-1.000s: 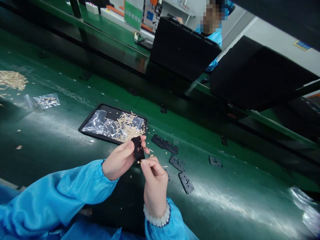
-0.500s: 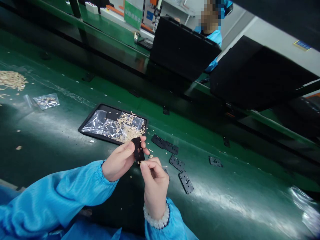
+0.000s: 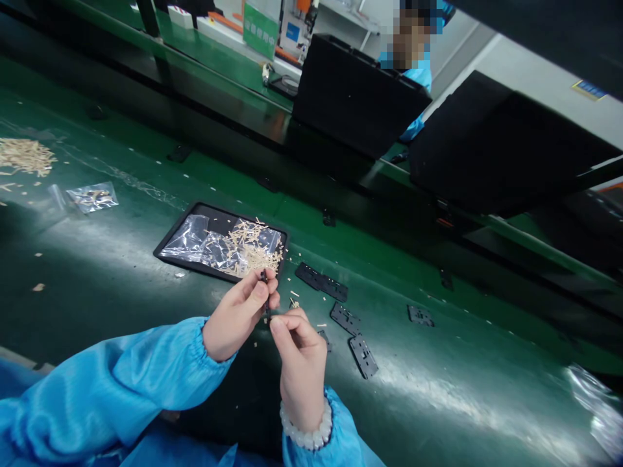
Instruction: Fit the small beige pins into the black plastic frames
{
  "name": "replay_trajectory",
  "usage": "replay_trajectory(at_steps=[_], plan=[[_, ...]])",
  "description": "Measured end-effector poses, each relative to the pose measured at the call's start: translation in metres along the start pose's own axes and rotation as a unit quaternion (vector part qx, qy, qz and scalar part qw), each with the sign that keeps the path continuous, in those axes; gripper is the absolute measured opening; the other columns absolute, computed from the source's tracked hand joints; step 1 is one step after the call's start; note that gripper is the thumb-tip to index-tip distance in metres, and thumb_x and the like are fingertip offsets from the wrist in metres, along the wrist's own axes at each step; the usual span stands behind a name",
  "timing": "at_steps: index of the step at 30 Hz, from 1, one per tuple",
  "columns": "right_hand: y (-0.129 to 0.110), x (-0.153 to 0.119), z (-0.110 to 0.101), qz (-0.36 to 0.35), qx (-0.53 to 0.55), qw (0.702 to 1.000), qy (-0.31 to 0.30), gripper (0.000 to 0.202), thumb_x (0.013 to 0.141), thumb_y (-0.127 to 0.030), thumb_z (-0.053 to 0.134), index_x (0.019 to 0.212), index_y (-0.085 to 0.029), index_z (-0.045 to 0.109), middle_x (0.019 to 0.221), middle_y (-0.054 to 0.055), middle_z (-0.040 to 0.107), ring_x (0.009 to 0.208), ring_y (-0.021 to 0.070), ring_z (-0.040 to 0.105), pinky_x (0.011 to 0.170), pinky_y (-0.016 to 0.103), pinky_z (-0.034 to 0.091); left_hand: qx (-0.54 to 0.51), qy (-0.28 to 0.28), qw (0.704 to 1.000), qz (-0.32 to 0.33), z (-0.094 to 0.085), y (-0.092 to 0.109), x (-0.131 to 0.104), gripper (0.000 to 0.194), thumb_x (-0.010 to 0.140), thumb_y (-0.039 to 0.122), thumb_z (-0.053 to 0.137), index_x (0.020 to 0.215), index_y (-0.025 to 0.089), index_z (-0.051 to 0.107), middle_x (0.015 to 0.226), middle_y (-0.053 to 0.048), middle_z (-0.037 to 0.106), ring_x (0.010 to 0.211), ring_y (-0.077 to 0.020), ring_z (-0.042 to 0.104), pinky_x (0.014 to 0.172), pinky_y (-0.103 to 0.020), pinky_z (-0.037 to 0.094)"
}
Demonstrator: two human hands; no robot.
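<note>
My left hand [image 3: 236, 319] is closed around a small black plastic plate [image 3: 267, 303], now seen nearly edge-on. Thumb and fingertips of my right hand [image 3: 302, 363] pinch together at the plate's lower end; what lies between them is too small to make out. Just beyond my hands, a black tray [image 3: 170, 257] holds clear plastic bags [image 3: 187, 239] and a heap of small tan strips [image 3: 256, 250]. Similar black plates [image 3: 363, 355] lie on the green table to the right of my hands, one partly hidden behind my right hand.
A pile of tan strips [image 3: 24, 157] and a filled clear bag [image 3: 93, 196] lie at the left. More black parts sit on the green surface [image 3: 462, 370] and further back. Behind a dark ledge stand large black boxes [image 3: 357, 97] and a person in blue [image 3: 418, 74].
The black plate has turned in my left hand from its face showing to nearly edge-on. My right fingertips stay at its lower end, shifted slightly left. The view has moved a little.
</note>
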State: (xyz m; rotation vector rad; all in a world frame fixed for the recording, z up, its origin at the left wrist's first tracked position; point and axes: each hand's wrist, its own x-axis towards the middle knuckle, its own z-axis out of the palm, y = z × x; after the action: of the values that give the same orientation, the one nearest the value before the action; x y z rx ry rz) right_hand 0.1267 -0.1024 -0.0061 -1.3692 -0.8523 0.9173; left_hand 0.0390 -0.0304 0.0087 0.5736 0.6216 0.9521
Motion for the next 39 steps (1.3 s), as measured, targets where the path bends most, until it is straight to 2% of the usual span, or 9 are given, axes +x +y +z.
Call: replay_trajectory(at_steps=[6, 11, 15, 22, 29, 35, 39], plan=[[-0.003, -0.001, 0.001, 0.030, 0.050, 0.998, -0.021, 0.019, 0.080, -0.028, 0.062, 0.064, -0.018, 0.060, 0.066, -0.002, 0.049, 0.066, 0.0126, 0.046, 0.063, 0.027, 0.039, 0.000, -0.012, 1.000, 0.002, 0.002, 0.001, -0.003, 0.027, 0.075, 0.038, 0.068, 0.083, 0.019, 0.051, 0.073, 0.004, 0.042, 0.061, -0.0081, 0.043, 0.056, -0.023, 0.037], [0.000, -0.004, 0.000, 0.015, 0.034, 0.999, -0.014, 0.019, 0.082, -0.028, 0.061, 0.066, -0.018, 0.060, 0.066, -0.002, 0.048, 0.065, 0.0121, 0.046, 0.062, 0.026, 0.039, 0.055, -0.004, 0.996, 0.073, -0.001, -0.002, -0.005, 0.023, 0.077, 0.035, 0.066, 0.084, 0.020, 0.050, 0.074, 0.004, 0.045, 0.061, -0.0085, 0.045, 0.058, -0.024, 0.037], [0.001, -0.006, 0.000, -0.030, -0.030, 0.999, 0.010, 0.016, 0.082, -0.024, 0.060, 0.068, -0.019, 0.061, 0.068, -0.001, 0.051, 0.066, 0.0123, 0.048, 0.062, 0.026, 0.040, 0.085, 0.019, 0.991, 0.104, -0.003, -0.005, -0.008, 0.024, 0.076, 0.034, 0.068, 0.083, 0.021, 0.049, 0.073, 0.004, 0.047, 0.062, -0.0088, 0.045, 0.059, -0.024, 0.038], [-0.003, -0.010, 0.000, -0.141, -0.136, 0.979, 0.057, 0.010, 0.082, -0.016, 0.058, 0.074, -0.020, 0.063, 0.070, 0.000, 0.053, 0.068, 0.0134, 0.052, 0.062, 0.027, 0.042, 0.062, 0.065, 0.993, 0.074, 0.003, -0.006, -0.011, 0.028, 0.073, 0.036, 0.070, 0.081, 0.021, 0.048, 0.069, 0.005, 0.048, 0.059, -0.0090, 0.047, 0.058, -0.024, 0.039], [0.002, -0.014, 0.001, -0.200, -0.182, 0.960, 0.074, 0.012, 0.083, -0.011, 0.057, 0.080, -0.022, 0.061, 0.072, 0.000, 0.053, 0.069, 0.0135, 0.051, 0.061, 0.027, 0.041, 0.060, 0.074, 0.992, 0.086, 0.006, -0.006, -0.015, 0.026, 0.075, 0.036, 0.068, 0.080, 0.021, 0.047, 0.070, 0.005, 0.048, 0.060, -0.0087, 0.047, 0.058, -0.024, 0.039], [-0.002, -0.012, -0.004, -0.289, -0.247, 0.923, 0.056, 0.023, 0.081, -0.005, 0.056, 0.094, -0.023, 0.062, 0.072, 0.000, 0.051, 0.071, 0.0147, 0.050, 0.066, 0.031, 0.042, 0.067, 0.081, 0.989, 0.106, 0.006, -0.006, -0.015, 0.026, 0.075, 0.034, 0.069, 0.080, 0.022, 0.047, 0.070, 0.006, 0.048, 0.060, -0.0087, 0.048, 0.059, -0.024, 0.040], [-0.007, -0.010, -0.007, -0.363, -0.350, 0.862, 0.045, 0.029, 0.079, -0.004, 0.059, 0.101, -0.023, 0.063, 0.071, 0.002, 0.054, 0.075, 0.0176, 0.051, 0.071, 0.035, 0.042, 0.075, 0.097, 0.986, 0.113, 0.004, -0.006, -0.013, 0.026, 0.073, 0.032, 0.071, 0.080, 0.021, 0.048, 0.072, 0.005, 0.051, 0.059, -0.0087, 0.049, 0.059, -0.025, 0.042]])
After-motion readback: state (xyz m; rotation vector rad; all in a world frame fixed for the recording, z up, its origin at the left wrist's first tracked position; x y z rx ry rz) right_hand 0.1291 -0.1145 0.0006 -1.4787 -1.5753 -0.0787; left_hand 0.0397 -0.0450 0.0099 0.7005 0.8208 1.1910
